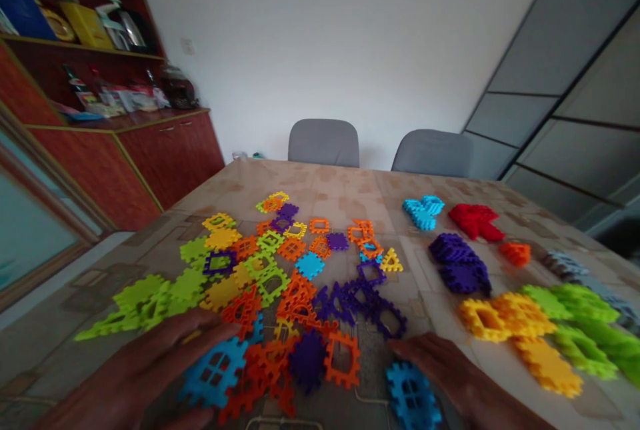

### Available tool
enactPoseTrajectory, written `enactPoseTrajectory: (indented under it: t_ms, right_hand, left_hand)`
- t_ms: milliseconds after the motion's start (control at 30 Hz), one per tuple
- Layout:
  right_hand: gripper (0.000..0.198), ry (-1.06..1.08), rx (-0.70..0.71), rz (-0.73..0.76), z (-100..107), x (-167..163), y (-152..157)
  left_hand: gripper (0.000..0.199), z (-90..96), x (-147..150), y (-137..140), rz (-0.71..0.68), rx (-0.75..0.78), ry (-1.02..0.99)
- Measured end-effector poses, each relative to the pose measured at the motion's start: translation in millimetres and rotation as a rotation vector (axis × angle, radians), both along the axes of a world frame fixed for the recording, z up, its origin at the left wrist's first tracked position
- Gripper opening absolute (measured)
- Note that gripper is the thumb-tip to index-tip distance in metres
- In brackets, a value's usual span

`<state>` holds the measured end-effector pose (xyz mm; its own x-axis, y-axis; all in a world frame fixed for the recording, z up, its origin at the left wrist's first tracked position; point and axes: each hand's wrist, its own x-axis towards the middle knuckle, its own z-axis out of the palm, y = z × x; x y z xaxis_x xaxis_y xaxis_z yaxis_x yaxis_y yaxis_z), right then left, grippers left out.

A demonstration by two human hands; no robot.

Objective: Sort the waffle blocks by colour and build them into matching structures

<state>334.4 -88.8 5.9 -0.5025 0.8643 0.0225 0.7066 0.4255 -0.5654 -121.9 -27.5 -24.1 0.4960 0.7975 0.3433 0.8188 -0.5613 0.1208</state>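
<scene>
My left hand is at the lower left, its fingers over and its thumb below a blue toothed window tile, which sits between them. At the lower right, my right hand grips the edge of another blue window tile; its thumb is hidden. Between my hands lies a loose mix of toothed plastic tiles, among them a purple tile, an orange square frame and red-orange pieces. Green tiles lie beyond my left hand. Purple frames are just beyond my right fingertips.
Sorted piles stand on the right: light blue, red, purple, yellow, green and grey. Two grey chairs are at the table's far edge. A wooden cabinet stands at the left.
</scene>
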Motion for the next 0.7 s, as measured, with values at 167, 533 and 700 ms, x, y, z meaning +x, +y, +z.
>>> enactPoseTrajectory:
  t_ms: [167, 533, 700]
  right_hand:
    - [0.062, -0.018, -0.025, -0.176, 9.0, 1.5, -5.3]
    - [0.033, 0.106, 0.225, -0.499, 12.6, 10.6, 3.8]
    - [0.03, 0.121, 0.278, -0.559, 8.5, 12.4, 4.2]
  left_hand:
    - [0.066, 13.0, 76.4, 5.6, -0.385, 0.022, -0.067]
    - [0.075, 28.4, 236.7, 4.6, -0.515, -0.335, -0.066]
    - [0.073, 14.6, 264.3, -3.5, -0.49, -0.318, -0.106]
